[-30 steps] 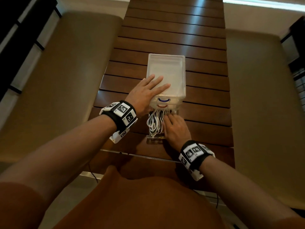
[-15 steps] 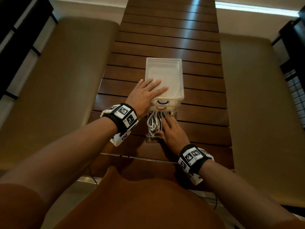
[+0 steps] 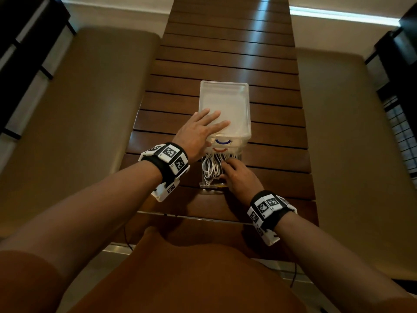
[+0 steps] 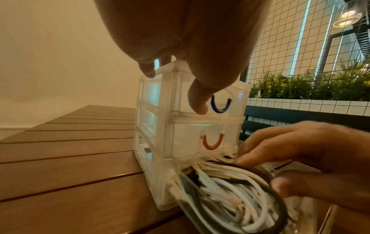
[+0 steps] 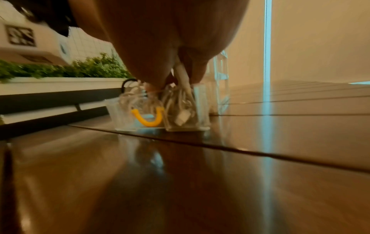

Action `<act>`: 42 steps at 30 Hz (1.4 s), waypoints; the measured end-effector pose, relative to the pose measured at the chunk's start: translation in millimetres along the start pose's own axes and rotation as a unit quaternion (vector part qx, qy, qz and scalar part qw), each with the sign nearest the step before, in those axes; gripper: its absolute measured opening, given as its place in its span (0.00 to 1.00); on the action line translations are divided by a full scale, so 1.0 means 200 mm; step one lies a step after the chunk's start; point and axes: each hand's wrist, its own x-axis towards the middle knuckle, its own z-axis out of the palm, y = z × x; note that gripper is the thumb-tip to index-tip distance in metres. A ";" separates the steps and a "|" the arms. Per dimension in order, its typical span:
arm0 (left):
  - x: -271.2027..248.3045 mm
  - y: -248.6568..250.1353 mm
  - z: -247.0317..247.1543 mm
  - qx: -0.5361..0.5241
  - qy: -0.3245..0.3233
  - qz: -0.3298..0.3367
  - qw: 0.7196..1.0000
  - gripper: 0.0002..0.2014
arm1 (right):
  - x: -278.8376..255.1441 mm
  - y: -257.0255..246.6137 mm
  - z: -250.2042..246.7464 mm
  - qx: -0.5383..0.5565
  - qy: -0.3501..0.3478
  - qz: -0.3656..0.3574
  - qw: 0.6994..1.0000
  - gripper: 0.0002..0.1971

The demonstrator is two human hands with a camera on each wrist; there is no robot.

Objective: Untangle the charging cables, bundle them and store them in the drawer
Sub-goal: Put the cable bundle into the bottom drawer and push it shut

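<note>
Now storing: my left hand (image 3: 198, 129), fingers flat, steadies the unit (image 3: 225, 105); right fingers (image 3: 228, 168) press cables (image 3: 209, 169) into the drawer (image 4: 202, 204). Next, shutting it.

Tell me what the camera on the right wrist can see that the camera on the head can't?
Only the right wrist view shows the whole yellow handle on the bottom drawer's front, and a white plug behind the clear plastic. Only the head view shows the left hand lying flat on top of the drawer unit. Both show the white cables piled in the pulled-out drawer, the right hand on them, and the wooden table.
</note>
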 end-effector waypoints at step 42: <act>0.05 0.00 -0.10 -0.003 -0.022 0.014 1.000 0.34 | 0.06 0.00 0.04 -0.117 -0.054 0.004 0.992 0.24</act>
